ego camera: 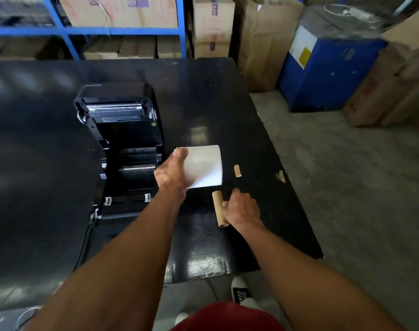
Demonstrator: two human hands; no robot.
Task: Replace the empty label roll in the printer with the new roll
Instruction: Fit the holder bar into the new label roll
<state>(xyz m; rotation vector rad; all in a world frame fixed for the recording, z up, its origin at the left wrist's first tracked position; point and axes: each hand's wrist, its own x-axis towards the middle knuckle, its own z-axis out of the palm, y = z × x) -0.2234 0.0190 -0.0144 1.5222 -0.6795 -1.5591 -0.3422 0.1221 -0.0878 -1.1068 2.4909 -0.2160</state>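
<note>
A: Whereabouts of the new label roll [203, 167]?
B: In the left grip [171, 173], at 3 o'clock from the open printer [122, 149], just beside its paper bay. White, lying sideways, axis running 9 to 3 o'clock. Fingers curled round the 9 o'clock end, so clamped on it.
A: Resting on the tabletop [239, 111] or off it?
B: Cannot tell from this angle.
A: And the right grip [242, 209]?
B: Closed round the empty core [217, 206], a brown cardboard tube at 5 o'clock from the roll, near it but apart. Tube pointing roughly 12 to 6 o'clock, both ends showing past the fingers.
A: State of the printer?
B: Black, lid thrown back toward 12 o'clock, silver bar across the lid's inside, bay facing up. Cable [84, 242] trailing off the 7 o'clock corner toward the tabletop's near edge.
A: Anything else on the black surface?
B: A small cardboard scrap [237, 171] at 3 o'clock from the roll, just beside it; a pale chipped spot [280, 176] farther out the same way, near the edge.
A: Beyond it?
B: Blue shelving [65, 32] with cardboard boxes [117, 10] at 11 o'clock, a blue bin [328, 75] at 2 o'clock on the grey floor [347, 187], a black-and-white shoe [239, 291] at 6 o'clock.
</note>
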